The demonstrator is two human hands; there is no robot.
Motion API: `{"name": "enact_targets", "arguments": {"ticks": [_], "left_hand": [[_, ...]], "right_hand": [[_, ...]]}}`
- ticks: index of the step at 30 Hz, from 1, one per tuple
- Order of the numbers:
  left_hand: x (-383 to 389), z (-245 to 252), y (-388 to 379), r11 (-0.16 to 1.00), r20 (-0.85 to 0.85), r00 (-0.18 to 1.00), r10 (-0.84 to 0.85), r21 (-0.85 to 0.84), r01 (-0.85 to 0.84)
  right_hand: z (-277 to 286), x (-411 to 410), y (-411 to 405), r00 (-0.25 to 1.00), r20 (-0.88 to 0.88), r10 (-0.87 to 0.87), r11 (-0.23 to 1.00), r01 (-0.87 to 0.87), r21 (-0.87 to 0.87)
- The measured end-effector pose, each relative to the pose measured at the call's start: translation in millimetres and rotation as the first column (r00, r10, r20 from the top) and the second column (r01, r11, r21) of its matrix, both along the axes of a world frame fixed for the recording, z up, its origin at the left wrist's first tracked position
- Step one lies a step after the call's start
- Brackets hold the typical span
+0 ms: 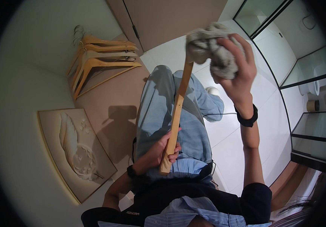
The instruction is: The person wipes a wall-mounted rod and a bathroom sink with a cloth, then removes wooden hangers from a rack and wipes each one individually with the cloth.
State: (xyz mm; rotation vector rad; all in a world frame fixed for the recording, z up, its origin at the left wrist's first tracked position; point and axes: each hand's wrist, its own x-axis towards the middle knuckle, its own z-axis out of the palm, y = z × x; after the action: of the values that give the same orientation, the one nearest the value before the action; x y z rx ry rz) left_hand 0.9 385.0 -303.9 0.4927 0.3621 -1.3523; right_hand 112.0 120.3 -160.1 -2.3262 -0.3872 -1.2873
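Observation:
My left hand (163,151) is wrapped around the lower end of a long, slightly bent wooden bar (177,113), which looks like a clothes hanger seen edge-on. The bar slants up over my jeans. A crumpled grey cloth (222,56) is in my right hand (243,71), raised at the upper right. Part of that cloth covers the bar's far end, so the tip is hidden.
Several wooden hangers (106,62) with metal hooks rest on the pinkish-brown surface (117,136) at left. Nearer stands a framed feather relief (78,153). White floor tiles (228,136) and black-framed glass panels (310,82) lie to the right. A dark cable (222,114) crosses beside my leg.

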Motion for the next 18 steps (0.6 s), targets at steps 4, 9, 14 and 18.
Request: {"name": "enact_targets", "arguments": {"ticks": [4,9,14,18], "left_hand": [[-5,-7,-5,0.999,-0.044,0.999,0.022,-0.039,-0.023],[-2,-16,-2,0.968,-0.012,0.991,0.130,-0.214,-0.129],[-9,-16,-6,0.978,0.022,0.990,0.140,-0.157,-0.135],[-12,-8,-19,0.984,0.102,0.982,0.158,-0.102,-0.147]], "right_hand": [[-8,38,14,0.988,-0.133,-0.078,0.969,0.044,-0.241],[-33,55,20,0.952,-0.230,-0.203,0.956,0.141,-0.258],[-55,34,19,0.945,-0.214,-0.248,0.944,0.186,-0.271],[-85,-16,34,0.878,-0.425,-0.219,0.936,0.067,-0.345]]}}
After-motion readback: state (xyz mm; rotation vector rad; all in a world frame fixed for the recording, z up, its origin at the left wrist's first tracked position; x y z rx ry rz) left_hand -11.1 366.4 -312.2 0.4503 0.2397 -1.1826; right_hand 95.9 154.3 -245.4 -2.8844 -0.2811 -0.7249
